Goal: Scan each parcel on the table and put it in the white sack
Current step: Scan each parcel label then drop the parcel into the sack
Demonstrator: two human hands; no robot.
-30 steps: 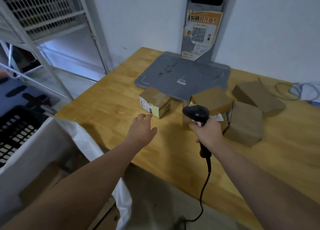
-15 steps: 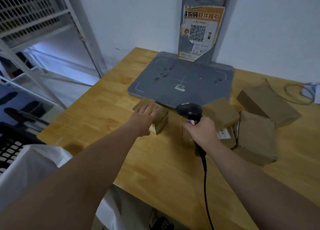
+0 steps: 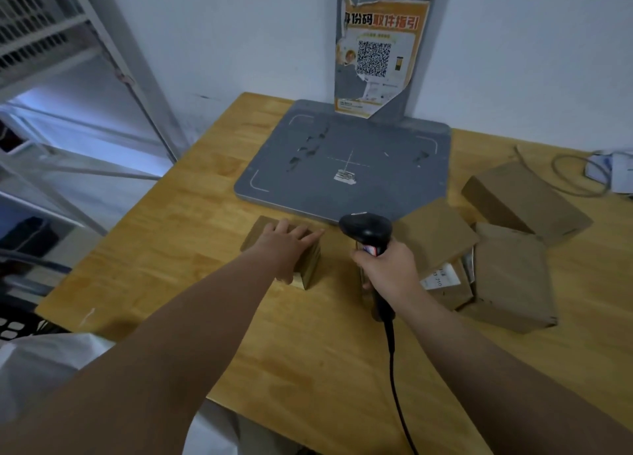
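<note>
A small brown parcel (image 3: 311,266) sits on the wooden table (image 3: 308,352), just in front of the grey scan pad. My left hand (image 3: 286,245) lies on top of it with the fingers stretched flat across the lid. My right hand (image 3: 387,269) grips the handle of a black corded barcode scanner (image 3: 364,227), held upright just right of that parcel. To the right lie three more brown parcels: one with a white label (image 3: 438,239), a larger one (image 3: 510,276) and a long one (image 3: 524,198) behind. The white sack (image 3: 41,369) hangs at the table's lower left edge.
A grey scan pad (image 3: 342,160) with an upright post and a QR poster (image 3: 380,54) stands at the back against the wall. Loose cables (image 3: 579,177) lie at the far right. A metal shelf rack (image 3: 102,61) and a black crate (image 3: 13,324) stand left of the table.
My left hand has reached forward from above the table front and come down on the small parcel. The scanner hand has stayed about where it was, beside the parcel.
</note>
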